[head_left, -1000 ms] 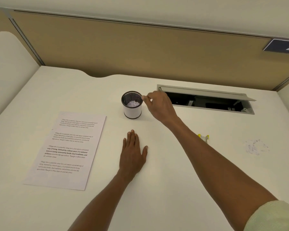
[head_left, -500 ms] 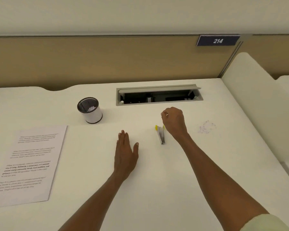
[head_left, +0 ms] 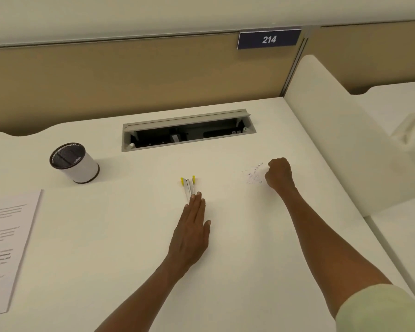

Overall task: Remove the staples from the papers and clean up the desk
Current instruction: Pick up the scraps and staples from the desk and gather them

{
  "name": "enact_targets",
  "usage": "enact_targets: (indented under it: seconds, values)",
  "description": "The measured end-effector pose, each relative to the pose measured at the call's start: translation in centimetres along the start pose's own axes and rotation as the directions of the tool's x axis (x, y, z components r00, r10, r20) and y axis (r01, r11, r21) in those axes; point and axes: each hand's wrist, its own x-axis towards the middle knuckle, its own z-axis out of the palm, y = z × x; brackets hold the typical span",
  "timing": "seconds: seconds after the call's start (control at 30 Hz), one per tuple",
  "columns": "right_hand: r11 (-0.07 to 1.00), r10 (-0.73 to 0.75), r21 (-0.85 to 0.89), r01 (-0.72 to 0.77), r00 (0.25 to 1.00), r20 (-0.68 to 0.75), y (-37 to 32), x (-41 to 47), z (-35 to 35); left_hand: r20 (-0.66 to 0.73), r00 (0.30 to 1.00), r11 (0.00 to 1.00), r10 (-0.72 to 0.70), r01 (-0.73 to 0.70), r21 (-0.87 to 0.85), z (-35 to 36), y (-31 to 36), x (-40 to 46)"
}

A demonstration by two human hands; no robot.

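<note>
A small scatter of loose staples (head_left: 252, 174) lies on the white desk right of centre. My right hand (head_left: 279, 176) rests curled just to the right of them, fingers closed, knuckles up; whether it pinches a staple I cannot tell. The staple remover (head_left: 188, 185), metal with yellow tips, lies at mid-desk. My left hand (head_left: 191, 233) lies flat and open on the desk, its fingertips touching the remover's near end. A white cup with a black mesh rim (head_left: 73, 162) stands at the left, with something pale inside. Printed paper (head_left: 6, 245) lies at the left edge.
An open cable tray (head_left: 188, 133) is sunk into the desk at the back. A tan partition (head_left: 130, 75) with a "214" sign (head_left: 269, 39) closes the rear. A white divider panel (head_left: 340, 140) bounds the right side.
My right hand has moved from the cup across to the staple scatter on the right. The view has swung right, and my left hand now reaches the staple remover's end.
</note>
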Motion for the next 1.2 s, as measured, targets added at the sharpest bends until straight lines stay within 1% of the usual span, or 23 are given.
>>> enact_targets:
  seconds: [0.07, 0.1, 0.17, 0.2, 0.23, 0.27, 0.33, 0.37, 0.4, 0.43, 0.47, 0.53, 0.63, 0.7, 0.8, 0.83, 0.87, 0.93, 0.97, 1.0, 1.07, 1.2]
  values:
    - [0.994, 0.047, -0.096, -0.043, 0.998, 0.038, 1.1, 0.3, 0.1, -0.019, 0.997, 0.997, -0.07, 0.07, 0.029, 0.3, -0.2, -0.5]
    - [0.991, 0.044, -0.13, -0.037, 0.998, 0.051, 1.2, 0.4, 0.2, -0.026, 0.994, 0.993, -0.105, 0.106, 0.047, 0.4, -0.5, -0.7]
    - [0.988, -0.051, -0.141, 0.059, 0.997, 0.063, 0.7, 0.2, 0.6, -0.025, 0.989, 0.985, -0.147, 0.149, 0.085, 0.3, -1.1, -0.9]
    - [0.972, -0.151, -0.169, 0.162, 0.986, 0.074, 0.6, 0.1, 1.2, -0.018, 0.987, 0.982, -0.161, 0.162, 0.099, 0.3, -1.4, -1.0]
    - [0.943, -0.262, -0.203, 0.265, 0.964, 0.041, 0.4, -0.1, 1.9, -0.009, 0.984, 0.978, -0.177, 0.177, 0.107, 0.4, -1.7, -1.1]
    - [0.943, -0.29, -0.167, 0.289, 0.957, 0.024, 0.0, -0.2, 2.5, -0.003, 0.98, 0.974, -0.197, 0.196, 0.112, 0.4, -2.0, -1.0]
    - [0.975, -0.221, -0.035, 0.221, 0.975, 0.003, -0.2, 0.0, 3.5, 0.002, 0.969, 0.962, -0.248, 0.246, 0.118, 0.6, -2.3, -1.1]
    - [0.984, -0.178, 0.022, 0.179, 0.983, -0.035, 0.0, 0.5, 3.8, 0.002, 0.962, 0.955, -0.273, 0.271, 0.121, 0.7, -2.4, -1.3]
    - [0.99, -0.133, 0.045, 0.137, 0.989, -0.067, 0.0, 1.1, 3.8, 0.002, 0.955, 0.948, -0.297, 0.295, 0.119, 0.8, -2.5, -1.4]
    - [0.992, -0.117, 0.032, 0.119, 0.99, -0.073, 0.2, 1.5, 3.6, 0.005, 0.947, 0.942, -0.321, 0.319, 0.107, 0.8, -2.7, -1.7]
    - [0.991, -0.137, -0.021, 0.136, 0.989, -0.053, 0.4, 2.1, 3.2, 0.01, 0.94, 0.937, -0.341, 0.338, 0.092, 0.8, -2.8, -1.9]
    - [0.967, -0.224, -0.113, 0.23, 0.973, 0.056, 0.9, 2.9, 2.9, 0.014, 0.935, 0.934, -0.354, 0.352, 0.068, 0.7, -3.0, -2.2]
    - [0.915, -0.327, -0.197, 0.353, 0.933, 0.152, 1.3, 2.7, 3.0, 0.011, 0.94, 0.938, -0.342, 0.341, 0.061, 0.7, -3.1, -2.3]
    - [0.868, -0.414, -0.213, 0.448, 0.891, 0.184, 1.4, 1.9, 3.4, 0.001, 0.939, 0.938, -0.343, 0.342, 0.057, 0.7, -3.1, -2.2]
    - [0.824, -0.509, -0.171, 0.541, 0.838, 0.196, 2.0, 1.1, 3.8, -0.002, 0.941, 0.94, -0.338, 0.338, 0.049, 0.7, -3.1, -2.2]
    - [0.822, -0.52, -0.149, 0.55, 0.831, 0.196, 2.1, 0.8, 3.9, 0.0, 0.942, 0.941, -0.336, 0.335, 0.048, 0.7, -3.1, -2.3]
    - [0.84, -0.506, -0.113, 0.531, 0.841, 0.192, 2.2, 0.6, 4.0, 0.001, 0.943, 0.941, -0.334, 0.334, 0.047, 0.7, -3.1, -2.3]
    - [0.913, -0.402, -0.007, 0.408, 0.901, 0.162, 2.1, 0.1, 3.9, 0.005, 0.943, 0.942, -0.331, 0.331, 0.05, 0.7, -3.2, -2.3]
    - [0.936, -0.351, 0.031, 0.351, 0.926, 0.14, 2.1, 0.0, 4.1, 0.007, 0.944, 0.943, -0.329, 0.328, 0.052, 0.7, -3.3, -2.4]
    - [0.944, -0.329, 0.052, 0.325, 0.937, 0.114, 2.0, -0.1, 4.1, 0.007, 0.945, 0.944, -0.326, 0.325, 0.052, 0.7, -3.3, -2.4]
    - [0.943, -0.331, 0.055, 0.327, 0.939, 0.094, 1.4, -0.4, 4.0, 0.009, 0.946, 0.945, -0.323, 0.322, 0.052, 0.7, -3.3, -2.3]
    - [0.913, -0.392, -0.076, 0.4, 0.914, 0.1, 0.7, -0.4, 3.3, 0.011, 0.949, 0.948, -0.315, 0.314, 0.053, 0.8, -3.4, -2.3]
